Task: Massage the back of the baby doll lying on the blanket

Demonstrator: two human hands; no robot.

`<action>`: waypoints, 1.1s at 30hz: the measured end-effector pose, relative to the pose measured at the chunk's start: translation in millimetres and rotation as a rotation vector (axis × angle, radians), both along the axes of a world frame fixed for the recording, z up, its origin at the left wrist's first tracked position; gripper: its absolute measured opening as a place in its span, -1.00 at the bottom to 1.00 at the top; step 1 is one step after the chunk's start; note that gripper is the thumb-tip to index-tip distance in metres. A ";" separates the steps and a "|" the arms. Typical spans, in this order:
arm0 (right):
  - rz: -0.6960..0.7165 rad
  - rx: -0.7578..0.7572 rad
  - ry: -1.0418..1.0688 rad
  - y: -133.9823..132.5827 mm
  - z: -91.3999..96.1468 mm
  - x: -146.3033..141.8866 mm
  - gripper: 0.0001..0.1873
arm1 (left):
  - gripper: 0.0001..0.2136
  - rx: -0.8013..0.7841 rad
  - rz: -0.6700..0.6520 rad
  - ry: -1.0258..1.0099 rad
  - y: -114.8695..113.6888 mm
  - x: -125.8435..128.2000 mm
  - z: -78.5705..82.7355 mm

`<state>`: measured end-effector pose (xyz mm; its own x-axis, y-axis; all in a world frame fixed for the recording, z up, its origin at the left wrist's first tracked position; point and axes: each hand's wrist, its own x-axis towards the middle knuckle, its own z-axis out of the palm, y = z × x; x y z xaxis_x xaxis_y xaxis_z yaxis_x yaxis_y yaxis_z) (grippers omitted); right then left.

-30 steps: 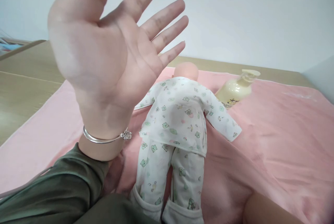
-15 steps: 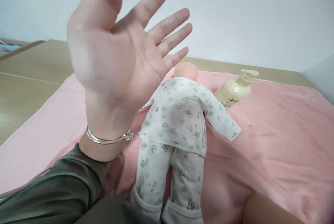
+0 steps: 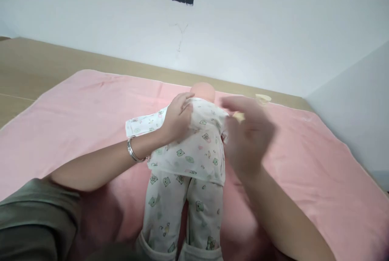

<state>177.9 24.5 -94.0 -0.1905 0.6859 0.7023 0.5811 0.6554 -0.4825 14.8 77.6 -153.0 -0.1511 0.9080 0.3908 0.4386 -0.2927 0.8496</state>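
A muted olive-green sleeve (image 3: pixel 36 216) covers the upper part of the left arm, its cloth matte and gathered into broad, soft folds that darken in the creases; it ends toward the elbow, leaving the left forearm (image 3: pixel 106 163) bare. Around the left wrist sits a shiny silver bracelet (image 3: pixel 131 150), a slim, rounded metal band with bright highlights. The left hand (image 3: pixel 179 117) has slender fingers. The right forearm (image 3: pixel 282 208) is bare too, and the right hand (image 3: pixel 249 131) is blurred, its finer details lost
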 end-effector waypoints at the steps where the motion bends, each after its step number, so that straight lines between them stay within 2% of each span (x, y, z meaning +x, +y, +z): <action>1: 0.000 -0.044 -0.038 3.5 -7.6 -7.1 -0.59 | -0.67 -0.005 0.007 0.006 1.1 -2.0 -5.5; 4: 0.045 -0.228 -0.244 14.5 -33.4 -27.1 -0.49 | -0.68 0.023 0.007 0.016 2.2 -4.2 -17.0; 7: 0.070 -0.320 -0.418 26.7 -49.6 -33.9 -0.40 | -0.68 0.082 -0.019 0.053 3.2 -3.1 -26.0; 10: 0.053 -0.372 -0.499 44.9 -52.5 -25.9 -0.38 | -0.65 0.086 -0.012 0.092 4.7 -1.5 -32.2; 14: -0.085 -0.445 -0.490 58.6 -52.2 -17.6 -0.33 | -0.61 0.062 0.015 0.143 5.9 0.6 -36.0; 16: -0.163 -0.429 -0.490 48.3 -54.3 -22.6 -0.32 | -0.61 0.062 0.015 0.157 6.7 1.4 -37.6; 18: -0.177 -0.358 -0.515 30.5 -57.4 -31.1 -0.34 | -0.61 0.086 0.012 0.172 8.2 1.8 -39.8; 21: -0.060 -0.273 -0.586 16.4 -60.1 -37.1 -0.33 | -0.60 0.116 0.025 0.195 11.2 2.0 -43.4; 23: 0.029 -0.294 -0.627 26.8 -58.5 -30.8 -0.31 | -0.58 0.109 0.039 0.207 12.3 2.5 -44.9; 25: 0.051 -0.363 -0.631 47.6 -54.8 -18.8 -0.32 | -0.56 0.098 0.052 0.221 12.1 3.3 -45.3; 27: -0.023 -0.435 -0.598 64.8 -51.3 -8.8 -0.31 | -0.55 0.089 0.061 0.236 11.1 4.1 -45.2; 29: -0.132 -0.461 -0.555 67.0 -50.3 -7.4 -0.30 | -0.56 0.078 0.071 0.247 10.3 4.4 -45.2; 31: -0.212 -0.412 -0.540 53.1 -52.7 -15.1 -0.33 | -0.56 0.067 0.076 0.260 10.4 4.1 -45.3; 33: -0.205 -0.315 -0.563 33.7 -56.8 -25.5 -0.36 | -0.55 0.064 0.066 0.281 11.1 3.2 -44.9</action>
